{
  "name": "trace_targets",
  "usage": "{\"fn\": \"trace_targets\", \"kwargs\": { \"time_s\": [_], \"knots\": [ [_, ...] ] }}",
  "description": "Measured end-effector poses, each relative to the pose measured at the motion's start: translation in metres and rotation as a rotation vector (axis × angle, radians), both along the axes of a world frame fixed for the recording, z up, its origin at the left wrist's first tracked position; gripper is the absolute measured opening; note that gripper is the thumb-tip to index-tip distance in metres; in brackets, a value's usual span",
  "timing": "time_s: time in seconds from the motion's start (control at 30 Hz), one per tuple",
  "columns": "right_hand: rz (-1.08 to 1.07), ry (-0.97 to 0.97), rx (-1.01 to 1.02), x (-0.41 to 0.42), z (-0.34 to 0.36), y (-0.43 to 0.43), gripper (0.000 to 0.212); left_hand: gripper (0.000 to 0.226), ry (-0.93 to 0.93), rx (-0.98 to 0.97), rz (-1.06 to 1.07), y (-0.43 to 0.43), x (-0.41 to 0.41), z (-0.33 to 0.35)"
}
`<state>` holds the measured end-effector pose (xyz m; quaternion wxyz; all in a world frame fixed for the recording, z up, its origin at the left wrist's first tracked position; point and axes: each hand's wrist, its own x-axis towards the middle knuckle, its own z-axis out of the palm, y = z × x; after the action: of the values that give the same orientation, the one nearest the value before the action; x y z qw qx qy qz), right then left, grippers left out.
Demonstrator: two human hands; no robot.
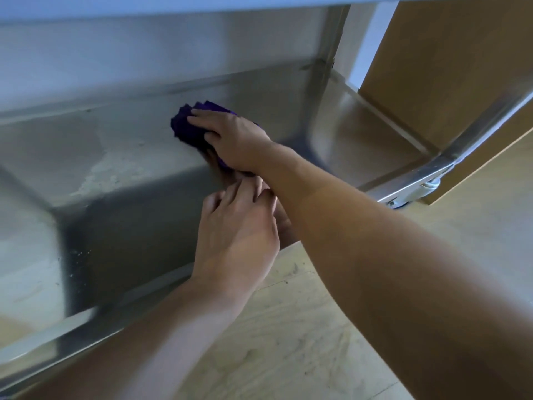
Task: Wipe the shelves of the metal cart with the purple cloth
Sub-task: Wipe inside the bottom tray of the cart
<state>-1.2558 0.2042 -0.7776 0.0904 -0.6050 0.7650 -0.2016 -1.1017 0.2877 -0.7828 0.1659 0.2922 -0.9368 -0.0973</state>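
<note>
The purple cloth lies bunched on the lower shelf of the metal cart, near its back wall. My right hand presses flat on top of the cloth with straight fingers and covers most of it. My left hand reaches over the shelf's front rim, just under my right wrist. Its fingers are loosely bent and touch the steel, holding nothing. Whitish smears mark the shelf to the left of the cloth.
The shelf above overhangs closely at the top of the view. A cart post rises at the back right, and a caster wheel sits below the right corner. A wooden cabinet stands to the right. Pale wood floor lies in front.
</note>
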Motion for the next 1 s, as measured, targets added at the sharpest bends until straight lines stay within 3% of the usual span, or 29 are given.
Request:
{"fn": "trace_targets", "kwargs": {
  "time_s": [0.13, 0.3, 0.53, 0.7, 0.8, 0.87, 1.0],
  "knots": [
    [-0.014, 0.004, 0.003, -0.001, 0.003, 0.005, 0.046, 0.021, 0.069, 0.09, -0.02, -0.004, 0.009, 0.001],
    [-0.052, 0.027, -0.012, 0.006, 0.003, 0.002, 0.046, 0.03, 0.084, 0.058, -0.028, -0.02, 0.066, 0.006],
    [-0.301, -0.001, -0.038, 0.052, 0.008, -0.017, 0.039, 0.025, 0.164, -0.001, 0.205, -0.071, 0.165, 0.002],
    [0.189, 0.031, -0.108, 0.149, 0.002, -0.039, 0.041, 0.028, 0.183, 0.029, 0.186, -0.07, 0.17, -0.004],
    [0.215, 0.024, -0.114, 0.136, -0.001, -0.037, 0.044, 0.029, 0.196, 0.077, 0.181, -0.07, 0.174, -0.002],
    [0.137, 0.001, -0.144, 0.107, 0.0, -0.03, 0.042, 0.027, 0.202, 0.055, 0.204, -0.067, 0.173, 0.001],
    [-0.323, -0.017, -0.083, 0.055, 0.0, -0.017, 0.041, 0.025, 0.171, 0.01, 0.22, -0.064, 0.168, 0.002]
  ]
}}
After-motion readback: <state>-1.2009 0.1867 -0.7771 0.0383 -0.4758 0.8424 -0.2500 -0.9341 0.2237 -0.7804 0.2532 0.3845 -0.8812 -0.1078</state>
